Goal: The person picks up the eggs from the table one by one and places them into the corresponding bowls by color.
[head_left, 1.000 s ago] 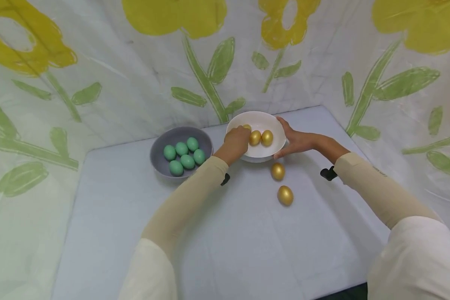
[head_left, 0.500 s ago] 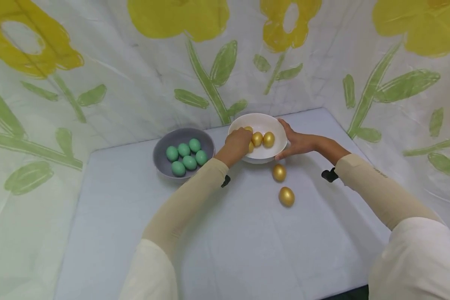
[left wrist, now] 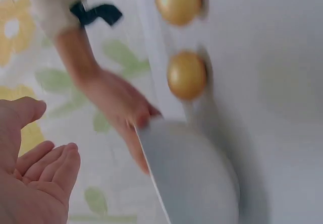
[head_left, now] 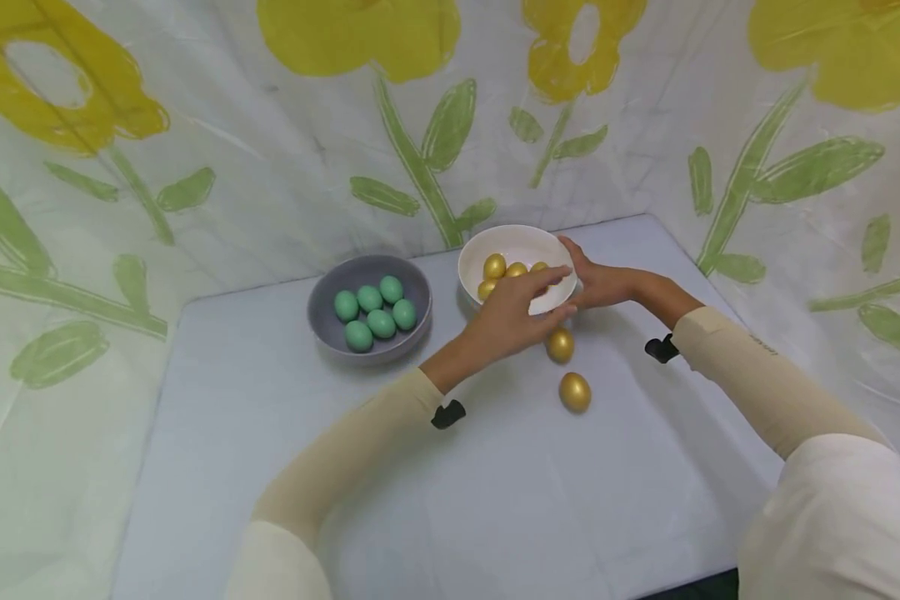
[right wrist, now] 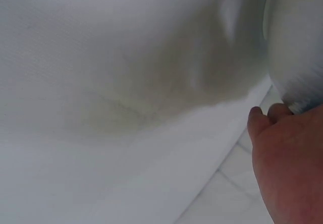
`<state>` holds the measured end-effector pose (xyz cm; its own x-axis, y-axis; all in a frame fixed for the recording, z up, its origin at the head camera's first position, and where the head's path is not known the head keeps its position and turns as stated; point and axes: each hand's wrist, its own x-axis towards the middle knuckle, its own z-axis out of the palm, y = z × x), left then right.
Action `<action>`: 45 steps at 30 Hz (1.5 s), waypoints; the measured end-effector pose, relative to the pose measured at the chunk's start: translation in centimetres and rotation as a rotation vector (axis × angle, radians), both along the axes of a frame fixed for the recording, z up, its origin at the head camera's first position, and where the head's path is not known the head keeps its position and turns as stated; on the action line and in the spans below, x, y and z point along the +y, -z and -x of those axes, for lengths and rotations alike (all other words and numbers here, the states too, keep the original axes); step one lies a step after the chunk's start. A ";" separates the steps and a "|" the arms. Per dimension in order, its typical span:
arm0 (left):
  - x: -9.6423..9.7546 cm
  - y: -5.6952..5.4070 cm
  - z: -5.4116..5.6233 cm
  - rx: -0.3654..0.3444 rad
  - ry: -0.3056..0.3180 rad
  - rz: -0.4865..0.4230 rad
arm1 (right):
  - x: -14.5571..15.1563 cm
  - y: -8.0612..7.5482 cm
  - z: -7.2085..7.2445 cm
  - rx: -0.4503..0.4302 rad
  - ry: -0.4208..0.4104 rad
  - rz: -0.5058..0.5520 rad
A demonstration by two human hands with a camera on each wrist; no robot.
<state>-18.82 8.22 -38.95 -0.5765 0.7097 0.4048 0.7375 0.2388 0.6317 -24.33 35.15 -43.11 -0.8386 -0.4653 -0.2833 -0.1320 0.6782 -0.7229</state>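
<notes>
My left hand [head_left: 512,315] is over the front of a white bowl [head_left: 474,257], fingers spread and nothing in its grasp. The left wrist view shows the same hand [left wrist: 38,188] with bare palm and thumb apart from the fingers. Several gold eggs [head_left: 494,266] lie in the bowl, partly hidden behind that hand. My right hand [head_left: 604,285] grips the bowl's right side; in the right wrist view its fingers [right wrist: 258,123] bend against the bowl [right wrist: 298,47]. In front of the bowl, two gold eggs rest on the table, a nearer one [head_left: 575,392] and a farther one [head_left: 561,345].
To the left stands a grey bowl [head_left: 321,327] with several green eggs [head_left: 381,323] inside. Both bowls are near the back edge of the cloth-covered table [head_left: 450,492]. Behind the table hangs a curtain [head_left: 270,175] printed with yellow flowers.
My left hand has come out from inside the white bowl, moved right and spread its fingers, uncovering more gold eggs there. The right hand keeps its place on the bowl.
</notes>
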 end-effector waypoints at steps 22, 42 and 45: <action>1.8 8.6 -6.8 -0.060 0.010 0.317 | -0.3 0.6 0.1 0.007 0.015 -0.020; 2.2 8.9 -7.1 -0.117 0.094 0.344 | -0.1 0.4 0.3 -0.005 0.029 -0.020; 2.1 8.3 -7.0 -0.106 0.115 0.316 | -0.1 0.4 0.3 -0.007 0.029 -0.027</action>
